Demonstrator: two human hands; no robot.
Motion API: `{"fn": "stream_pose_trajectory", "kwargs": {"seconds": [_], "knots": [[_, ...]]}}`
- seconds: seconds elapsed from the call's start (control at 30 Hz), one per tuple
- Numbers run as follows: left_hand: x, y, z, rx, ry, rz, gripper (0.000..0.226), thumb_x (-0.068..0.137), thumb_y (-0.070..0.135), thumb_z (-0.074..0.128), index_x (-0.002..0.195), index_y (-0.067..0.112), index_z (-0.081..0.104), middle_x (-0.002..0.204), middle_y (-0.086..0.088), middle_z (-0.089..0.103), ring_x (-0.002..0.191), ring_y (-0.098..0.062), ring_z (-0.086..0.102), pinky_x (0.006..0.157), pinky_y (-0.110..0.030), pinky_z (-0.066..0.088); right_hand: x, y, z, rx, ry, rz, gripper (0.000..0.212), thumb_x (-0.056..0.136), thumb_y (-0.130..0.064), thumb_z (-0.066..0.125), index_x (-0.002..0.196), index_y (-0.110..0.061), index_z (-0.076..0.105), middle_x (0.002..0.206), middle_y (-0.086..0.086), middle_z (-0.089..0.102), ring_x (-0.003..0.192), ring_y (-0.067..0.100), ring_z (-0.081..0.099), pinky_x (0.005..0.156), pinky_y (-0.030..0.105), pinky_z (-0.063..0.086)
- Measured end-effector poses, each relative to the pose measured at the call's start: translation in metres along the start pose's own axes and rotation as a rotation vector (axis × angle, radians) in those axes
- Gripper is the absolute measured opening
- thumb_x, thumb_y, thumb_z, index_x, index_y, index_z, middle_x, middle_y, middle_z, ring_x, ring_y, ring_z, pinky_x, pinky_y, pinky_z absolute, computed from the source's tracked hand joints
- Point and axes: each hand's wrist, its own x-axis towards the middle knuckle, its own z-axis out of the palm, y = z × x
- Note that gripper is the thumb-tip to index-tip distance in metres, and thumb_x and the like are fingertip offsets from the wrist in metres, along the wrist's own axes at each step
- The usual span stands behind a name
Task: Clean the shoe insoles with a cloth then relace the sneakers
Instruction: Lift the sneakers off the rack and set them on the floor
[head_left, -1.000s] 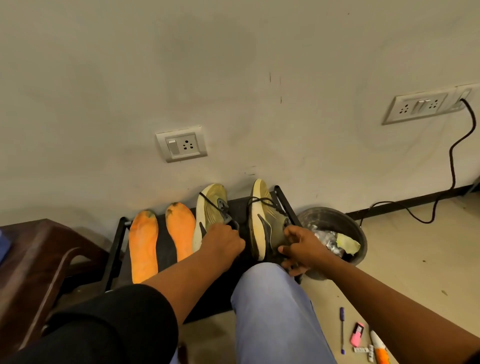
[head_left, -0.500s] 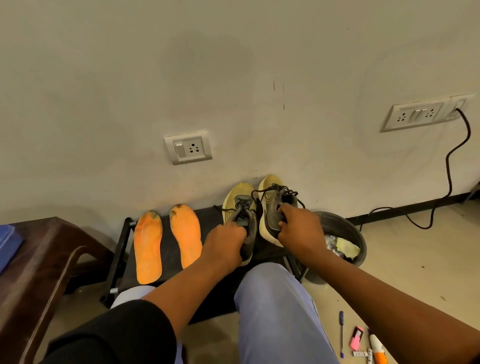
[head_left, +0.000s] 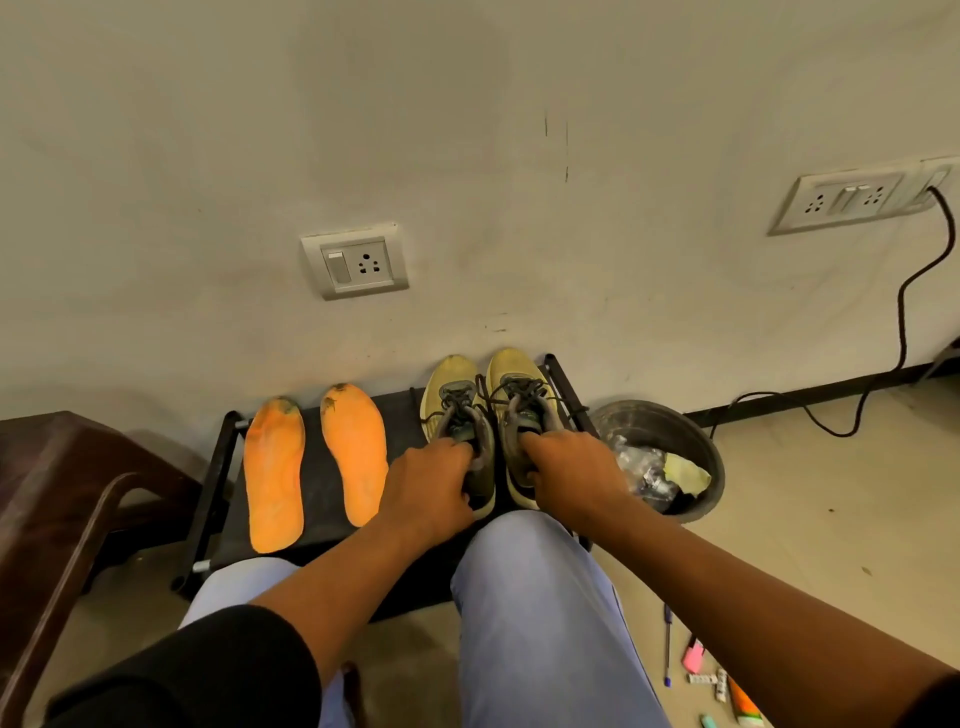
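Two yellow-green sneakers stand upright, side by side and touching, on the right end of a low black rack (head_left: 317, 488) against the wall, toes to the wall. Left hand (head_left: 426, 486) grips the heel collar of the left sneaker (head_left: 452, 400), fingers curled into its opening. Right hand (head_left: 571, 467) grips the collar of the right sneaker (head_left: 517, 387) the same way. Dark laces (head_left: 524, 392) sit loosely on the tongues. Two orange insoles, left insole (head_left: 274, 475) and right insole (head_left: 354, 449), lie flat on the rack left of the sneakers, apart from each other, dark smudges at the toe ends. A black bin (head_left: 698, 441) holding rubbish sits just right of the rack. Pens and markers (head_left: 693, 657) lie on the floor near the rack's right side.
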Motion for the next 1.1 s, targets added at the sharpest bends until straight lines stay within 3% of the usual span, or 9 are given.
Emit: {"fn": "stream_pose_trajectory", "kwargs": {"seconds": [0.17, 0.47, 0.6, 0.73, 0.93, 1.1], "knots": [[0.004, 0.0, 0.001, 0.073, -0.058, -0.001, 0.035, 0.08, 0.054, 0.062, 0.093, 0.024, 0.053, 0.095, 0.0, 0.064, 0.087, -0.026, 0.064, 0.075, -0.037, 0.054, 0.008, 0.003, -0.002, -0.041, -0.13, -0.02, 0.014, 0.092, -0.024, 0.064, 0.105, -0.021, 0.06, 0.085, -0.002, 0.054, 0.071, 0.017, 0.052, 0.054, 0.022, 0.033], [0.017, 0.009, -0.001, -0.027, -0.122, -0.063, 0.024, 0.081, 0.038, 0.075, 0.092, 0.019, 0.067, 0.093, -0.002, 0.068, 0.086, -0.026, 0.065, 0.079, -0.038, 0.056, 0.015, 0.0, 0.004, 0.011, -0.14, 0.017, 0.014, 0.088, -0.02, 0.069, 0.101, -0.019, 0.067, 0.084, -0.001, 0.058, 0.072, 0.017, 0.054, 0.065, 0.027, 0.042], [0.016, 0.017, 0.0, -0.038, -0.069, -0.051, 0.017, 0.082, 0.034, 0.075, 0.089, 0.02, 0.068, 0.09, -0.001, 0.069, 0.082, -0.024, 0.065, 0.076, -0.036, 0.055, 0.009, -0.006, 0.001, 0.019, -0.117, 0.046, 0.006, 0.087, -0.019, 0.068, 0.093, -0.019, 0.066, 0.084, 0.002, 0.062, 0.069, 0.019, 0.055, 0.06, 0.027, 0.041], [0.014, 0.024, -0.004, -0.008, -0.02, -0.023, 0.018, 0.08, 0.037, 0.075, 0.084, 0.024, 0.063, 0.088, -0.001, 0.068, 0.08, -0.027, 0.064, 0.071, -0.038, 0.052, -0.001, -0.007, -0.009, 0.003, -0.064, 0.046, 0.005, 0.086, -0.018, 0.066, 0.091, -0.018, 0.066, 0.081, 0.002, 0.058, 0.065, 0.021, 0.052, 0.05, 0.024, 0.032], [0.007, 0.044, -0.021, 0.03, 0.072, 0.067, 0.019, 0.079, 0.04, 0.074, 0.089, 0.026, 0.066, 0.087, 0.0, 0.066, 0.08, -0.025, 0.063, 0.061, -0.032, 0.043, -0.029, 0.0, -0.04, -0.047, -0.018, 0.037, 0.005, 0.084, -0.016, 0.067, 0.089, -0.016, 0.065, 0.078, 0.003, 0.057, 0.069, 0.024, 0.058, 0.06, 0.033, 0.05], [0.003, 0.078, -0.043, 0.019, 0.104, 0.147, 0.017, 0.082, 0.039, 0.073, 0.089, 0.025, 0.066, 0.083, 0.002, 0.066, 0.076, -0.023, 0.065, 0.066, -0.036, 0.054, -0.058, 0.013, -0.074, -0.095, 0.028, 0.067, 0.009, 0.087, -0.019, 0.067, 0.089, -0.018, 0.058, 0.082, 0.004, 0.056, 0.074, 0.025, 0.057, 0.066, 0.036, 0.052]]}}
